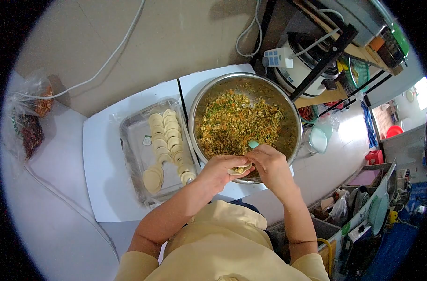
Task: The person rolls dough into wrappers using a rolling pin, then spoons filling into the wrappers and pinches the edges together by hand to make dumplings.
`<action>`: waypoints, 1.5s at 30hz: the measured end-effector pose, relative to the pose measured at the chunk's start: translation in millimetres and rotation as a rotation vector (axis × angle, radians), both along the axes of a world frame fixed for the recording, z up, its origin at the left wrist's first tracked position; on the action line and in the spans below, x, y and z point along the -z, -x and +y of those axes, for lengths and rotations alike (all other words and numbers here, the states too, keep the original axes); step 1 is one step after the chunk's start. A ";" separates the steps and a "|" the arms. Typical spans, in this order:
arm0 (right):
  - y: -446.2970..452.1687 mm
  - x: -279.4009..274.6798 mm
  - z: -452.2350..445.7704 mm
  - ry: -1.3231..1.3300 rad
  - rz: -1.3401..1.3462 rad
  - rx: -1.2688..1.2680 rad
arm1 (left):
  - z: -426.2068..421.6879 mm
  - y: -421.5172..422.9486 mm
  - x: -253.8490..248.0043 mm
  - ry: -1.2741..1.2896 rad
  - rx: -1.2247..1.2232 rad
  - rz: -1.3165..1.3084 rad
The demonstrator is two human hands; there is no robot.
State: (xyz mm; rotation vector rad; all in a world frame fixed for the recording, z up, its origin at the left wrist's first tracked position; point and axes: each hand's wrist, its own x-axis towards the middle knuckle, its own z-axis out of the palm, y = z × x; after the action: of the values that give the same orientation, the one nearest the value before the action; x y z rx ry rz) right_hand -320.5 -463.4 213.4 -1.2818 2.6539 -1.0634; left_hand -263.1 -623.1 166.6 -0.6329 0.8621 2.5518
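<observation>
Over the near edge of a large steel bowl (pixel 293 136), my left hand (pixel 219 169) cups a round dumpling wrapper (pixel 234 172) with some filling (pixel 240 169) on it. The fingers of my right hand (pixel 272 167) are closed in a pinch at the wrapper's right edge. A pale green handle end (pixel 253 144) shows just above those fingers; whether the hand grips it I cannot tell. Chopped filling (pixel 239 117) in orange, green and yellow covers most of the bowl's inside. To the left, a metal tray (pixel 134 154) holds overlapping rows of folded dumplings (pixel 170 129) and a stack of flat wrappers (pixel 152 179).
White table tops (pixel 105 154) carry the tray and bowl. A black-framed shelf (pixel 323 65) with a rice cooker (pixel 297 70) stands at the back right. Plastic bags of food (pixel 31 126) lie far left. Crates and clutter (pixel 344 206) fill the right. A white cable (pixel 108 63) crosses the wall.
</observation>
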 end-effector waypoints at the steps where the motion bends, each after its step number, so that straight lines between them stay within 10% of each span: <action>1: 0.1 -0.2 0.1 0.000 0.000 0.000 | 0.1 0.0 0.1 -0.002 0.000 0.001; 18: -4.2 13.5 -7.8 0.081 -0.034 0.284 | 5.6 2.5 14.2 0.100 -0.008 0.007; 45: 11.6 35.5 2.2 0.381 -0.553 0.065 | 0.9 1.8 -0.2 0.019 0.008 -0.055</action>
State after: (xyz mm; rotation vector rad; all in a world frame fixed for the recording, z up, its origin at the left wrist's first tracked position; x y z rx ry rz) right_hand -332.1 -461.3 177.9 -0.7708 2.1521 -1.6980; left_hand -264.9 -622.2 166.8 -0.7006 0.8700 2.5094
